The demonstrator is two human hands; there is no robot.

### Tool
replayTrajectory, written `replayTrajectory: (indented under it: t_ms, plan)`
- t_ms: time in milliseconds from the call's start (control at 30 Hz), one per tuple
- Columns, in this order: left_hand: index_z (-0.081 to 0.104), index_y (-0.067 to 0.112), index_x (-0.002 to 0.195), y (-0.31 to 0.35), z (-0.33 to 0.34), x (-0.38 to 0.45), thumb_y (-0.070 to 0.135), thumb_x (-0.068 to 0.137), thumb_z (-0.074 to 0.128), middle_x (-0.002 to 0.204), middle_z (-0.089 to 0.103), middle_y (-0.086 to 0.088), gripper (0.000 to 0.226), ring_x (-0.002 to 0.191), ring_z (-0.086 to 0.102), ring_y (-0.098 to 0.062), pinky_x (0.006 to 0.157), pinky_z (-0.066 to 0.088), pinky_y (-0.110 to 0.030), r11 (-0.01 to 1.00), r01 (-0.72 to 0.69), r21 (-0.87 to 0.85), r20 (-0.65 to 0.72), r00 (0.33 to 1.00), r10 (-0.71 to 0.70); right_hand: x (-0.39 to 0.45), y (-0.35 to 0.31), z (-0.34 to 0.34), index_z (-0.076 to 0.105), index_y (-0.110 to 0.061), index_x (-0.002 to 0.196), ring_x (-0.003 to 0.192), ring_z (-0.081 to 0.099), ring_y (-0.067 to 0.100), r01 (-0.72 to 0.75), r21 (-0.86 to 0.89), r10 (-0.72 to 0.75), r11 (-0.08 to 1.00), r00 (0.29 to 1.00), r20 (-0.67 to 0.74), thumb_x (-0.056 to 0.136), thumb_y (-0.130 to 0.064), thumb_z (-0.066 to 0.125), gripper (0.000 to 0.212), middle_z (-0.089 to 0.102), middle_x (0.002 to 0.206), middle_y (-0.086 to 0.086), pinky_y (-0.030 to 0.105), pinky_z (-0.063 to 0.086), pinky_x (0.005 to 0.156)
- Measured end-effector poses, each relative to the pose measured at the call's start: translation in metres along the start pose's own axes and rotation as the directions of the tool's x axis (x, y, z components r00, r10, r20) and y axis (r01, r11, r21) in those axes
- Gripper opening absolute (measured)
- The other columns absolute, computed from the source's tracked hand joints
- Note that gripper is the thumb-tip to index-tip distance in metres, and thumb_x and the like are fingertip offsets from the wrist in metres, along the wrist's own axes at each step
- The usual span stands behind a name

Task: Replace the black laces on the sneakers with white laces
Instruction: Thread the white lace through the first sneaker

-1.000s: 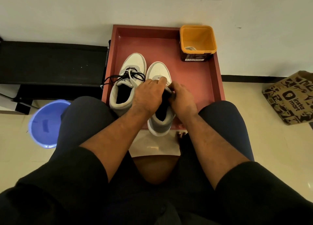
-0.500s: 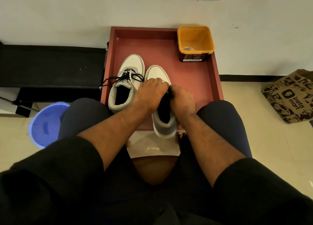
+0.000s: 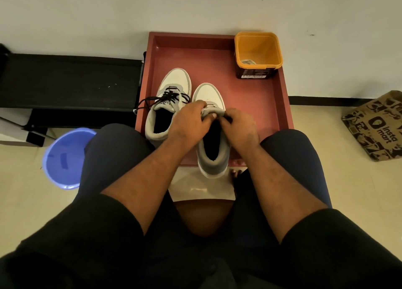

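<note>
Looks like the unlacing stage: left hand (image 3: 191,123) grips the tongue of the right sneaker (image 3: 212,136) on the red tray (image 3: 280,97), right hand (image 3: 240,128) pinches a black lace (image 3: 227,119). Next, probably tugging it free eyelet by eyelet

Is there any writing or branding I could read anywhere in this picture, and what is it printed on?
"insta mart": on the brown paper bag on the floor at right.
Label on the dark base of the orange tub: too small to read.
Print on the left sneaker tongue: too blurred to read.
</note>
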State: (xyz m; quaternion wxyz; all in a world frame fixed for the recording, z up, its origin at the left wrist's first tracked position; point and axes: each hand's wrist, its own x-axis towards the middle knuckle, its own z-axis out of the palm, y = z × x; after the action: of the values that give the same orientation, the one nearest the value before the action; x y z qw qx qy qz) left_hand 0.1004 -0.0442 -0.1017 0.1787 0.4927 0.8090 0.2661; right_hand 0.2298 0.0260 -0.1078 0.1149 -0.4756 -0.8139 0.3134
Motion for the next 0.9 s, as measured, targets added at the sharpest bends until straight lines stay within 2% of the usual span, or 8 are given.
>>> replayTrajectory:
  t_ms: [100,267,433,600,667,767,833,900]
  plan:
    - [0.066,0.013,0.101,-0.004,0.009,-0.009,0.044,0.092,0.058,0.089,0.064,-0.002,0.034,0.080,0.059,-0.018,0.068,0.045,-0.031,0.997,0.043,-0.070,-0.014,0.999,-0.044,0.004,0.004,-0.002,0.053,-0.022,0.073,0.061,0.047,0.010,-0.028,0.037,0.027,0.999,1.000,0.009,0.094,-0.028,0.054,0.022,0.049,0.065,-0.011,0.025,0.033,0.055]
    - [0.060,0.010,0.080,-0.006,0.009,-0.008,0.040,0.098,0.053,0.072,0.053,-0.001,0.035,0.069,0.050,-0.020,0.062,0.032,-0.027,0.989,0.089,-0.116,-0.030,0.995,-0.093,0.005,0.009,-0.003,0.051,-0.023,0.060,0.054,0.044,0.009,-0.075,0.156,0.070,0.985,0.997,0.034,0.093,-0.032,0.059,0.035,0.050,0.058,-0.008,0.030,0.039,0.055]
    - [0.059,0.007,0.095,-0.008,0.010,-0.013,0.044,0.101,0.042,0.081,0.061,-0.008,0.041,0.075,0.059,-0.028,0.063,0.041,-0.033,0.985,0.132,-0.112,-0.027,0.990,-0.136,0.004,0.010,-0.002,0.057,-0.015,0.066,0.057,0.048,0.016,-0.059,0.136,0.049,0.989,0.996,0.077,0.092,-0.035,0.061,0.033,0.052,0.060,-0.002,0.035,0.045,0.056]
    - [0.060,0.012,0.114,-0.011,-0.002,-0.017,0.053,0.094,0.051,0.082,0.059,0.002,0.046,0.075,0.057,-0.015,0.063,0.041,-0.026,0.962,0.174,-0.210,0.132,0.980,-0.148,-0.001,0.013,-0.023,0.072,-0.018,0.092,0.074,0.058,0.010,-0.079,0.188,0.029,0.979,0.966,0.257,0.094,-0.022,0.060,0.013,0.066,0.082,-0.004,0.025,0.047,0.068]
    - [0.062,0.014,0.121,-0.018,-0.011,-0.020,0.046,0.093,0.059,0.089,0.062,0.003,0.044,0.078,0.059,-0.008,0.064,0.046,-0.021,0.937,0.243,-0.250,0.245,0.952,-0.182,-0.003,0.019,-0.030,0.071,-0.016,0.109,0.090,0.062,0.009,-0.136,0.218,0.051,0.966,0.934,0.355,0.094,-0.005,0.055,0.025,0.068,0.100,-0.003,0.020,0.047,0.078]
    - [0.061,0.016,0.128,-0.027,-0.019,-0.023,0.018,0.091,0.065,0.115,0.066,-0.003,0.037,0.098,0.065,-0.016,0.077,0.056,-0.026,0.910,0.321,-0.262,0.321,0.918,-0.231,-0.003,0.022,-0.027,0.071,-0.014,0.113,0.100,0.062,0.012,-0.061,0.064,0.035,0.996,0.935,0.352,0.090,0.003,0.055,0.033,0.069,0.108,-0.002,0.021,0.046,0.086]
    - [0.061,0.012,0.125,-0.025,-0.017,-0.024,-0.001,0.088,0.061,0.109,0.068,-0.008,0.039,0.077,0.067,-0.018,0.056,0.056,-0.022,0.877,0.372,-0.304,0.314,0.908,-0.277,0.000,0.022,-0.023,0.073,-0.014,0.107,0.095,0.063,0.014,-0.023,-0.030,0.031,0.999,0.955,0.297,0.090,-0.004,0.060,0.024,0.071,0.103,0.000,0.022,0.046,0.082]
    - [0.064,0.005,0.117,-0.019,-0.014,-0.026,-0.003,0.089,0.062,0.094,0.071,-0.016,0.030,0.056,0.063,-0.019,0.043,0.052,-0.023,0.857,0.395,-0.331,0.307,0.904,-0.298,0.003,0.024,-0.023,0.074,-0.015,0.100,0.089,0.062,0.014,-0.034,-0.044,0.045,0.998,0.965,0.259,0.090,-0.008,0.063,0.016,0.071,0.096,0.000,0.021,0.044,0.075]
